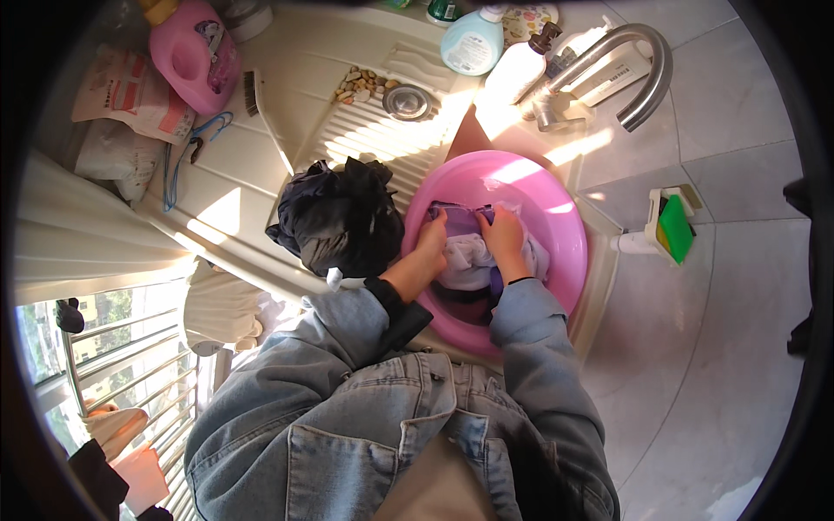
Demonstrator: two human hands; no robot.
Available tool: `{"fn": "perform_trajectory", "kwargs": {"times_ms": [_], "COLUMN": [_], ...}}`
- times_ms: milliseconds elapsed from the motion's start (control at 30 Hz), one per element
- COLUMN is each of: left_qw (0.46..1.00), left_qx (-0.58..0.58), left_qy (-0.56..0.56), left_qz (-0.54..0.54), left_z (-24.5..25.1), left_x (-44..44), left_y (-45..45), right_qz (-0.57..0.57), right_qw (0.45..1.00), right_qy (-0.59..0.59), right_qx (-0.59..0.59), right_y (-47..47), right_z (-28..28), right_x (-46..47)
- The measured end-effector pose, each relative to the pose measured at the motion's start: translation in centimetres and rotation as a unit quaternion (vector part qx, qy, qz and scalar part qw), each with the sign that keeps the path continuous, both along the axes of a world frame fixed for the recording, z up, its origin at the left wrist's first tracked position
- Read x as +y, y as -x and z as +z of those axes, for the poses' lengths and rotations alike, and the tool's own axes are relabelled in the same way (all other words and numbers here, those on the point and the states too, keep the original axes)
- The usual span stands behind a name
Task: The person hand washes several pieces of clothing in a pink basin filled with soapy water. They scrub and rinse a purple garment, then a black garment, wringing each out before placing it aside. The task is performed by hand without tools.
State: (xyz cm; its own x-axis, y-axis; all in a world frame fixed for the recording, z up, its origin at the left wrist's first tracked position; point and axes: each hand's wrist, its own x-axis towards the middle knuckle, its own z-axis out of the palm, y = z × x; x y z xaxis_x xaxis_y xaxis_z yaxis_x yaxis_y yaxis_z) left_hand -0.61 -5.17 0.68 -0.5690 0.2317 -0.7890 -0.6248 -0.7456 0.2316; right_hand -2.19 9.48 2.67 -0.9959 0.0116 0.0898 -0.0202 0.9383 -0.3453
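A pink plastic basin [568, 260] stands in the sink area, with a white and purple garment [468, 255] bunched inside it. My left hand [430, 246] grips the garment's purple edge on the left, thumb on top. My right hand [503, 236] pinches the same edge a little farther right, so a short stretch of cloth lies between the two hands. Darker cloth shows lower in the basin, partly hidden under the pale fabric. Left of the basin, close to my left forearm, sits a heap of black cloth [339, 218].
A curved metal faucet [661, 65] rises beyond the basin at the right. Pump bottles [472, 42], a metal drain strainer [407, 103] and pebbles [358, 84] are at the back. A brush [253, 94], pink detergent jug [195, 58] and plastic bags [130, 98] lie left. A sponge holder [671, 225] is mounted right.
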Motion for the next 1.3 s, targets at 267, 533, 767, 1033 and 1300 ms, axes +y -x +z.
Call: {"fn": "perform_trajectory", "kwargs": {"times_ms": [267, 533, 767, 1033, 1300], "left_qw": [0.997, 0.983, 0.978, 0.977, 0.967], "left_qx": [0.034, 0.049, 0.093, 0.113, 0.14], "left_qy": [0.043, -0.142, -0.132, -0.132, -0.182], "left_qz": [-0.047, -0.109, -0.131, -0.123, -0.115], "left_z": [0.8, 5.5, 6.8, 8.4, 5.2], "left_x": [0.3, -0.2, -0.8, -0.6, 0.0], "left_y": [-0.3, -1.4, -1.1, -1.8, -1.1], "right_qz": [-0.045, -0.048, 0.054, 0.019, -0.108], "right_qw": [0.977, 0.993, 0.979, 0.992, 0.988], "right_qy": [0.206, 0.105, 0.196, 0.121, 0.101], "right_qx": [-0.032, 0.029, 0.022, 0.023, 0.053], "right_y": [-0.5, -0.8, -1.0, -1.0, 1.2], "right_z": [2.7, 5.2, 5.3, 6.0, 2.2], "right_x": [-4.0, -7.2, -7.0, -6.4, -2.2]}}
